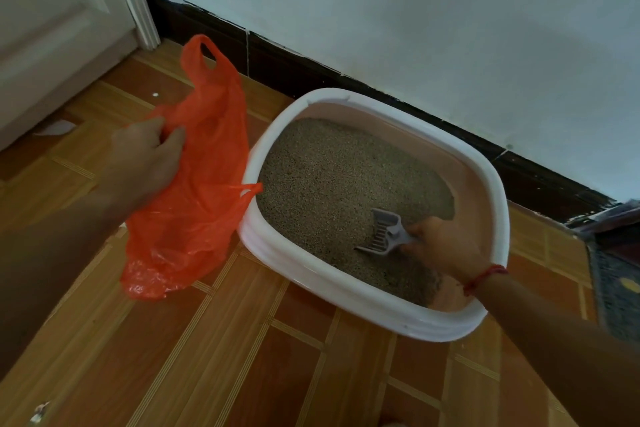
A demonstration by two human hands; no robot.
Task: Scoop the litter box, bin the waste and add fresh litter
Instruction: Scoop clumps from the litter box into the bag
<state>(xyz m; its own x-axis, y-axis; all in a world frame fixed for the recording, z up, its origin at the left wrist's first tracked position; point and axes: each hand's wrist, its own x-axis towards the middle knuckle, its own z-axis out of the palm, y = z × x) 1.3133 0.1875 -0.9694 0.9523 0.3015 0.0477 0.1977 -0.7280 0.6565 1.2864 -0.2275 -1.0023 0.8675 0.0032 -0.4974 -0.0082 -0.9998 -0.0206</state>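
Observation:
A white litter box (498, 191) with a pink inner wall stands on the floor against the wall, filled with brown litter (332, 180). My right hand (440, 243) grips the handle of a grey slotted scoop (381, 229) whose head rests on the litter at the box's near right side. My left hand (149, 152) pinches an orange plastic bag (194, 204) and holds it up just left of the box; one bag handle touches the box's left rim.
A white door and frame (69, 28) stand at the far left. A dark skirting board (277, 69) runs along the wall behind the box. A dark patterned mat (616, 281) lies at the right edge. Tiled wood-pattern floor (242, 357) spreads in front.

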